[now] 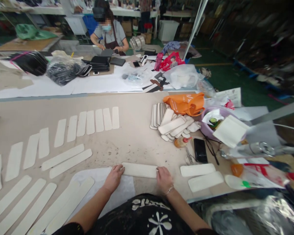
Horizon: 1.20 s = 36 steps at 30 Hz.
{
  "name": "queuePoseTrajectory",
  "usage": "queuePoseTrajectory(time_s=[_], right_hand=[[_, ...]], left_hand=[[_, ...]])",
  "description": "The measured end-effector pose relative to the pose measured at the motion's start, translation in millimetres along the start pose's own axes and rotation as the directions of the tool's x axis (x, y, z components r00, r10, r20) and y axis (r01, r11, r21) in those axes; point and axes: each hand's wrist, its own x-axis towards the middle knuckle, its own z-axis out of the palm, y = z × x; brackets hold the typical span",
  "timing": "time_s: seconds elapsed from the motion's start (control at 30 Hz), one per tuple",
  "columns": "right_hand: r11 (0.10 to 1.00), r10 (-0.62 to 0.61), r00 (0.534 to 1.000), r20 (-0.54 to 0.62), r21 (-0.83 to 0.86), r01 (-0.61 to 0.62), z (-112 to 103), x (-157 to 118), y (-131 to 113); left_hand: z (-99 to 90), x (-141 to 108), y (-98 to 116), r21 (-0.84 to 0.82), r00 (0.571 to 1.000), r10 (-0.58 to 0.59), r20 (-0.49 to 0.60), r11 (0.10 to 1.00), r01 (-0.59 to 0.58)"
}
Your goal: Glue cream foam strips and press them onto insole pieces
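A long cream strip with rounded corners point(140, 170) lies crosswise in front of my body. Its left end is pinched by my left hand point(114, 178), and my right hand point(164, 179) grips the right end. Beneath my left forearm is a white sheet point(127, 186) on the beige table point(137, 143). Two similar strips point(198, 169) rest to the right of my right hand. Many more pale strips point(71, 163) are spread over the left side of the table.
A pile of edged strips point(172, 125) sits beside an orange bag point(186, 103). Near it are a small glue bottle point(182, 142), scissors point(189, 156), a black phone point(200, 150) and a purple basin point(205, 127). A masked person point(110, 34) works across the white table point(95, 85).
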Motion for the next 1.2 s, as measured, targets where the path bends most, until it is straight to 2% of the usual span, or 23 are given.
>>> queuePoseTrajectory(time_s=[0.07,0.1,0.13,0.17,0.2,0.23,0.27,0.3,0.37,0.5,0.6,0.73,0.87,1.03,1.2], right_hand=[[0.979,-0.202,0.978,0.052,0.031,0.2,7.4,1.4,-23.3],[0.951,-0.309,0.947,0.084,0.052,0.306,13.5,4.5,-36.9],[0.903,-0.43,0.896,0.113,0.071,0.424,20.7,9.0,-50.5],[0.82,-0.572,0.807,0.145,0.074,0.568,28.4,14.4,-63.2],[0.749,-0.659,0.732,0.171,0.067,0.659,35.7,20.3,-73.8],[0.694,-0.711,0.674,0.197,0.048,0.718,42.1,26.0,-81.2],[0.663,-0.733,0.643,0.223,0.023,0.748,46.9,30.8,-84.7],[0.662,-0.727,0.643,0.242,-0.004,0.75,49.8,34.3,-83.6],[0.699,-0.681,0.686,0.255,-0.053,0.713,49.5,36.2,-68.3],[0.818,-0.524,0.828,0.199,-0.155,0.555,31.7,22.1,-8.7],[0.853,-0.439,0.881,0.176,-0.228,0.47,21.2,9.9,25.3],[0.852,-0.417,0.894,0.162,-0.273,0.446,25.9,5.7,36.9],[0.84,-0.466,0.879,0.106,-0.259,0.476,30.6,5.8,36.2],[0.883,-0.444,0.893,-0.073,-0.207,0.422,20.0,1.9,40.2],[0.905,-0.421,0.9,-0.114,-0.117,0.409,9.2,8.9,46.8]], left_hand=[[-0.2,1.4,0.1,0.025,1.0,0.008,0.008,1.0,-0.008],[-0.2,2.0,0.0,0.044,1.0,0.009,0.011,0.999,-0.01],[-0.1,2.5,-0.2,0.064,1.0,0.011,0.014,0.998,-0.012],[0.0,2.9,-0.3,0.084,1.0,0.013,0.018,0.996,-0.015],[0.2,3.2,-0.4,0.099,1.0,0.016,0.023,0.995,-0.018],[0.3,3.4,-0.4,0.109,1.0,0.017,0.026,0.994,-0.02],[0.4,3.5,-0.4,0.115,1.0,0.017,0.026,0.993,-0.02],[0.5,3.6,-0.2,0.117,1.0,0.014,0.022,0.993,-0.017],[0.6,3.6,0.3,0.109,1.0,0.003,0.005,0.994,-0.004],[0.4,3.2,2.1,0.023,0.999,-0.028,-0.031,0.999,0.029],[0.4,2.6,4.1,-0.015,0.997,-0.059,-0.048,0.998,0.058],[3.0,3.4,5.5,-0.025,0.993,-0.102,-0.063,0.995,0.1],[7.0,4.9,4.4,-0.036,0.987,-0.125,-0.096,0.992,0.122],[7.2,3.7,3.0,-0.062,0.984,-0.1,-0.147,0.994,0.092],[9.2,-2.8,4.5,-0.06,0.99,-0.044,-0.134,0.998,0.036]])
